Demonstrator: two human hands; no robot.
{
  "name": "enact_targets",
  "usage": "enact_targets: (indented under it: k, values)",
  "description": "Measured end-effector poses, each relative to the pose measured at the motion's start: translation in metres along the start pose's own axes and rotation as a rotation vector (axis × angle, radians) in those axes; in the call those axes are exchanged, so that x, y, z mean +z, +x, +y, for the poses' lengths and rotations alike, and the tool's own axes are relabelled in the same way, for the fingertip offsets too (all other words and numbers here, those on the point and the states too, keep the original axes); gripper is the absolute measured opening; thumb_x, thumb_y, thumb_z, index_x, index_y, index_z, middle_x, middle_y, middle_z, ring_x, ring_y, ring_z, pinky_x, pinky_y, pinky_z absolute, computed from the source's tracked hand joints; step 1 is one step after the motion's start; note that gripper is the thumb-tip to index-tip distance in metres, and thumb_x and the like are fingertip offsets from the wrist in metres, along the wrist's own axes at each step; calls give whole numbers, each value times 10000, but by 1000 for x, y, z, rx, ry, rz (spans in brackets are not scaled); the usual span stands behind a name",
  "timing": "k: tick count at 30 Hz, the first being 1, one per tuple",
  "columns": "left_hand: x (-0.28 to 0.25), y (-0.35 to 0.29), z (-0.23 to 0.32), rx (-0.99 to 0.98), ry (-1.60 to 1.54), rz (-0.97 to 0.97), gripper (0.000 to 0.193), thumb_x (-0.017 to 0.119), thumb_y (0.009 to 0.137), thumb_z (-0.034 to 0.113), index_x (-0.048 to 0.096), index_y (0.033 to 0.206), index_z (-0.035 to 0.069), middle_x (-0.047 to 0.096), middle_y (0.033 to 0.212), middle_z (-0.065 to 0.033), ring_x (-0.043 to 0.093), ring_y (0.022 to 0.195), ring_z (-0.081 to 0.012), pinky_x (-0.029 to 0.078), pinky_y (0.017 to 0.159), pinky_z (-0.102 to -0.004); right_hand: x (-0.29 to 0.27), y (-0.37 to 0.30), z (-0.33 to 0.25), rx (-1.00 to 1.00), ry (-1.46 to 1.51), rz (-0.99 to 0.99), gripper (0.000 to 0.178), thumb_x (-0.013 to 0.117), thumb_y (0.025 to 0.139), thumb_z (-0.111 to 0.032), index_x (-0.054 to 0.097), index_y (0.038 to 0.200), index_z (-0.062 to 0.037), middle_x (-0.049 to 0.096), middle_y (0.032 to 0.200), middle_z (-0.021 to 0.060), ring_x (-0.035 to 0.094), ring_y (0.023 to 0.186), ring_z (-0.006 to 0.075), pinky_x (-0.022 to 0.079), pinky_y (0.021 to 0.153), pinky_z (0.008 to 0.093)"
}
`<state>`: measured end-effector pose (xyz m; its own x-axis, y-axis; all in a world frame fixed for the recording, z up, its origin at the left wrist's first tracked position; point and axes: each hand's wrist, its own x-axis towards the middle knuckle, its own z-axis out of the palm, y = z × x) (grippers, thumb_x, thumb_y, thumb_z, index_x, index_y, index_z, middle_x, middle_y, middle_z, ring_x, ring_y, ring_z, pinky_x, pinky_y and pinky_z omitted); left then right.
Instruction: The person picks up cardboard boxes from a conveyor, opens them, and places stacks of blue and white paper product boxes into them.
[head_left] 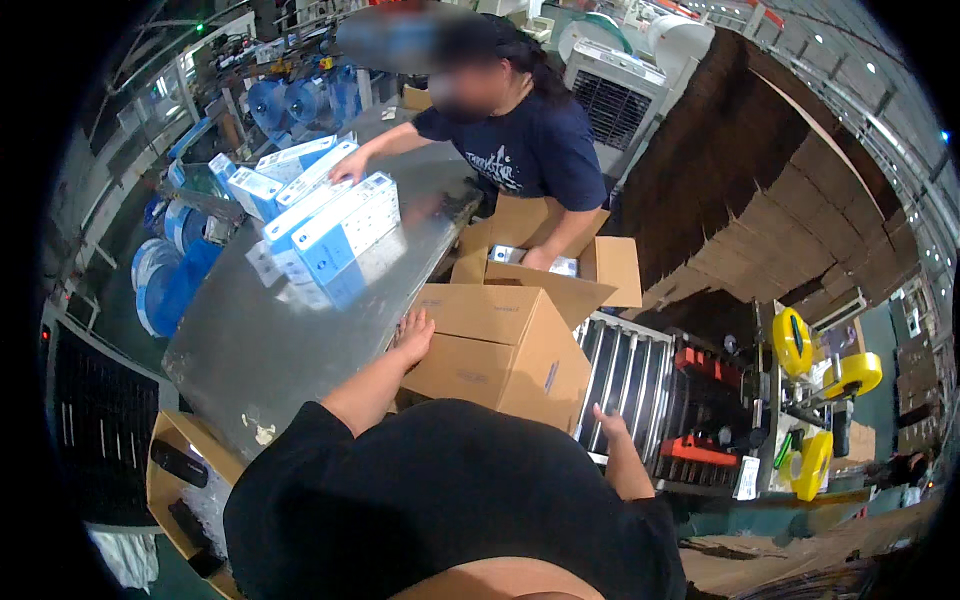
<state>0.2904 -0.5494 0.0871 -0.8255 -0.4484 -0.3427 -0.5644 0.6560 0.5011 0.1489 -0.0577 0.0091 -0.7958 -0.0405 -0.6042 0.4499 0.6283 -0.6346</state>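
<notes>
Closed carton: a brown box (475, 315) right before the person's torso, between the metal table (225, 325) and the roller conveyor (615, 375); its top flaps look folded down; the lower near side is hidden by the black shirt (450, 490)
Left hand: laid on the carton's left side (413, 338), fingers extended with slight gaps, pinching nothing
Right hand: low beside the carton's right side (613, 428), over the rollers and apart from the cardboard; one digit points up, but it is small and edge-on here, so I cannot tell whether the other fingers are spread or together
Open carton: just behind the closed one (622, 272); a co-worker (545, 140) has one hand inside it, the other on the blue-and-white boxes (345, 225)
Handling: the step seems to be steadying the closed carton; press with a flat palm, not fingertips; set the right palm opposite to balance the push; keep the box square to the rollers, fingertips clear of gaps, and off the open carton's flap
</notes>
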Motion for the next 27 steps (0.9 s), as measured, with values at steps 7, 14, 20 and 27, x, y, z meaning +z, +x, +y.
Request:
enact_targets:
  k: [7,14,20,27]
  values:
    - [25,62,-46,213,76,18,489,251,1009,274,267,1468,103,194,1525,-209,112,1411,-433,100,1155,-490,76,20,45,230,395,-66,1385,764,646,-639,-97,1433,106,100,1524,277,230,1401,348,269,1104,450]
    - [12,70,-1,352,-429,-84,569,260,1013,428,238,1491,122,199,1539,-180,146,1436,-301,106,1161,-429,-23,14,84,-265,641,-38,257,727,833,-232,627,1005,-69,662,976,27,624,851,157,513,776,334]
    - [22,18,64,88,-1419,-493,778,386,917,650,367,1423,60,447,1398,-135,403,1295,-216,315,1077,-381,-110,-111,-81,-542,684,-39,395,622,894,-183,554,1245,-16,653,1085,79,637,958,169,519,833,323]
    - [-33,13,71,-27,-939,-436,880,347,854,758,300,1474,134,341,1479,-158,349,1322,-314,298,1031,-491,8,-143,-202,-1060,-486,512,460,703,828,-305,599,1230,-107,549,1284,153,499,1207,345,409,982,462]
